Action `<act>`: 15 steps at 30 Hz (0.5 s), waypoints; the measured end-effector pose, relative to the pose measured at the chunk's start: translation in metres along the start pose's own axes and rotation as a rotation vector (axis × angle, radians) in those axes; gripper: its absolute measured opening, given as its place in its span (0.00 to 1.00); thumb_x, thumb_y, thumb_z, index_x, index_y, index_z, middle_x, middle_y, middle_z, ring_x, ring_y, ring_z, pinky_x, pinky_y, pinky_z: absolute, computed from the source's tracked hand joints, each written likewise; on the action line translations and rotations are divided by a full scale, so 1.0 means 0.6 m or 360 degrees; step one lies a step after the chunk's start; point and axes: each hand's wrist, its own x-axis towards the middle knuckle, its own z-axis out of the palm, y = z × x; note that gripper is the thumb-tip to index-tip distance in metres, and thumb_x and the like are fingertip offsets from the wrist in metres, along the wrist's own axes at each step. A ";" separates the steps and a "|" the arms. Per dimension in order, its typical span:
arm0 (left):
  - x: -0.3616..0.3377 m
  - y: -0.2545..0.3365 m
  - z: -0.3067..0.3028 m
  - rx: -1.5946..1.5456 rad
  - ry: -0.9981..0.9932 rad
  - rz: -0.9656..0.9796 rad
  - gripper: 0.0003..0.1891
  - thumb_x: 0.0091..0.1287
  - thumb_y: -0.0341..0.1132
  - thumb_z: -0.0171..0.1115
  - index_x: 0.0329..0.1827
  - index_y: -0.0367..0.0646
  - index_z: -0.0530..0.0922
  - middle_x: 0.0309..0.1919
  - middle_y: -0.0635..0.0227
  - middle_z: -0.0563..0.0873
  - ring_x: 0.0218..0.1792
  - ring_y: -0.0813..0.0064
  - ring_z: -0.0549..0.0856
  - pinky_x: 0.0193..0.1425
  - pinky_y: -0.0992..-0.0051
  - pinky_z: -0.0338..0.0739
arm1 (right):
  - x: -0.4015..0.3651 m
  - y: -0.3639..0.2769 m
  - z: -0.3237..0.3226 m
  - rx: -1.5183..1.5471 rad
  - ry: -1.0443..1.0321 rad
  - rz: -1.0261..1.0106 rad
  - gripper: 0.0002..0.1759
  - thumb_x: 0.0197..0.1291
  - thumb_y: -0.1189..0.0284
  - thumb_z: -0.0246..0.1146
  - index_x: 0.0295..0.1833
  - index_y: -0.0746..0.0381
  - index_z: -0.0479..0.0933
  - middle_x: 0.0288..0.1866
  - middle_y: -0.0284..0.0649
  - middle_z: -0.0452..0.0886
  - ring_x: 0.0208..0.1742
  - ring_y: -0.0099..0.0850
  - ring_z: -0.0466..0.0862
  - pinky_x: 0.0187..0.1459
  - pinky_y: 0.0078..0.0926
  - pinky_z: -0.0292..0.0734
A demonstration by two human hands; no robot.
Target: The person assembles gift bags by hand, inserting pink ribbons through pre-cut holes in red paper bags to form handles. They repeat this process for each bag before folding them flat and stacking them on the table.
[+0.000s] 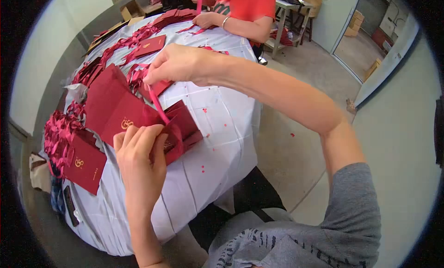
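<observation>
My right hand (178,64) is raised over the table, its fingers pinching a bright red ribbon (158,104). The ribbon runs down taut to a dark red paper gift bag (187,118) in front of me. My left hand (141,150) is closed at the bag's near side, its fingertips against the bag and a loop of ribbon. Just behind my left hand lies a larger dark red piece (113,104) with a gold emblem. The exact grip of my left fingertips is partly hidden.
Finished-looking red bags (85,164) with heaped ribbons lie at the left. More bags (150,46) and ribbons spread along the white-covered table (217,143). Across it, a person in a red shirt (249,9) handles ribbon. A dark phone-like object (70,205) lies at the near left edge.
</observation>
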 end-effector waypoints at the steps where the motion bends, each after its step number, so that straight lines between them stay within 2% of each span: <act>1: -0.001 -0.006 0.003 -0.0001 0.0033 -0.0027 0.05 0.56 0.23 0.63 0.34 0.39 0.79 0.26 0.63 0.80 0.30 0.66 0.75 0.41 0.70 0.65 | 0.000 -0.001 -0.005 -0.0013 0.0015 -0.0003 0.10 0.52 0.69 0.67 0.35 0.66 0.84 0.31 0.38 0.84 0.31 0.21 0.78 0.36 0.20 0.71; 5: 0.001 -0.007 0.000 0.0016 0.0000 0.0001 0.04 0.57 0.24 0.63 0.35 0.39 0.79 0.25 0.63 0.80 0.29 0.66 0.75 0.40 0.71 0.64 | 0.003 -0.004 -0.009 0.0032 0.0064 -0.0036 0.09 0.54 0.69 0.67 0.34 0.65 0.84 0.26 0.33 0.81 0.28 0.19 0.75 0.30 0.18 0.67; 7: 0.000 -0.007 0.000 0.0020 0.0002 -0.0001 0.04 0.57 0.24 0.62 0.35 0.39 0.79 0.25 0.63 0.79 0.30 0.66 0.75 0.41 0.70 0.64 | 0.017 0.002 -0.011 0.0306 0.0200 0.0029 0.09 0.54 0.70 0.67 0.33 0.65 0.84 0.25 0.33 0.80 0.27 0.18 0.75 0.28 0.17 0.67; 8: 0.000 -0.008 0.000 0.0022 0.0006 -0.0004 0.04 0.58 0.25 0.62 0.35 0.38 0.79 0.25 0.63 0.79 0.30 0.66 0.75 0.41 0.70 0.64 | 0.023 0.005 -0.015 0.0273 0.0178 0.0066 0.10 0.57 0.69 0.65 0.35 0.66 0.83 0.26 0.33 0.80 0.27 0.18 0.75 0.29 0.16 0.67; 10: -0.001 -0.011 0.002 0.0019 0.0022 0.0003 0.03 0.59 0.26 0.62 0.35 0.38 0.79 0.25 0.63 0.79 0.30 0.66 0.75 0.42 0.70 0.64 | 0.022 0.024 -0.022 0.0685 -0.0109 0.0009 0.10 0.62 0.69 0.61 0.40 0.66 0.81 0.29 0.34 0.81 0.28 0.19 0.77 0.29 0.17 0.69; 11: -0.001 -0.015 -0.001 0.0001 -0.0031 0.0025 0.07 0.59 0.32 0.64 0.36 0.38 0.79 0.26 0.64 0.80 0.31 0.65 0.76 0.43 0.69 0.64 | 0.018 0.034 -0.022 0.0829 -0.0238 -0.0062 0.12 0.66 0.67 0.59 0.47 0.65 0.78 0.33 0.33 0.81 0.29 0.20 0.77 0.31 0.17 0.71; 13: 0.001 -0.008 -0.009 0.0027 -0.0061 0.0063 0.15 0.55 0.40 0.69 0.37 0.38 0.78 0.28 0.65 0.81 0.32 0.65 0.77 0.43 0.68 0.65 | 0.002 0.049 -0.018 0.1167 -0.0611 -0.0020 0.14 0.66 0.67 0.58 0.50 0.65 0.76 0.37 0.34 0.81 0.32 0.21 0.78 0.33 0.18 0.73; 14: 0.001 -0.008 -0.010 0.0049 -0.0099 0.0066 0.21 0.50 0.46 0.73 0.37 0.39 0.78 0.30 0.66 0.81 0.33 0.65 0.77 0.44 0.68 0.65 | -0.003 0.069 -0.018 0.1193 -0.0751 0.0019 0.16 0.66 0.67 0.59 0.54 0.66 0.74 0.42 0.33 0.81 0.38 0.20 0.80 0.40 0.18 0.75; 15: 0.002 -0.006 -0.011 0.0057 -0.0093 0.0060 0.21 0.50 0.46 0.73 0.37 0.39 0.78 0.30 0.66 0.81 0.33 0.65 0.77 0.44 0.68 0.65 | -0.016 0.072 -0.008 0.0920 -0.0701 0.0023 0.16 0.66 0.68 0.59 0.55 0.66 0.74 0.44 0.33 0.81 0.41 0.19 0.80 0.43 0.17 0.74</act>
